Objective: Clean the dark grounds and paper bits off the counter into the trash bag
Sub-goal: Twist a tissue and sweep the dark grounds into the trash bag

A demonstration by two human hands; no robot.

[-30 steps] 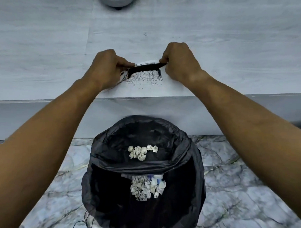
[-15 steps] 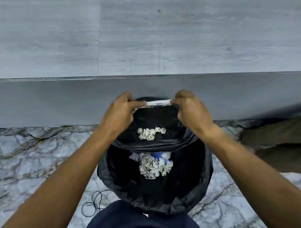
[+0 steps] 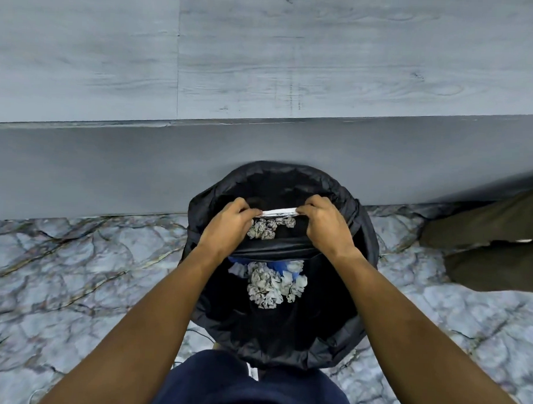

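Observation:
A black trash bag (image 3: 359, 265) stands open on the floor against the counter's front panel. Over its mouth I hold a folded white paper sheet (image 3: 279, 212) edge-on, with my left hand (image 3: 228, 227) pinching its left end and my right hand (image 3: 326, 226) pinching its right end. Any grounds on the sheet are hidden from this angle. Small crumpled paper bits (image 3: 267, 229) lie on a fold of the bag just under the sheet. A bigger heap of crumpled paper (image 3: 271, 285) with something blue lies deeper inside. The grey wood-grain counter (image 3: 264, 56) shows faint dark smears near its front edge.
The floor (image 3: 75, 270) is blue-grey marble tile. Another person's leg in olive trousers (image 3: 493, 240) stands at the right by the counter. My own dark blue clothing (image 3: 246, 385) fills the bottom centre, close to the bag.
My hands carried the sheet with the dark grounds off the counter and down over the bag's mouth. In the last half second they sank a little lower into the opening.

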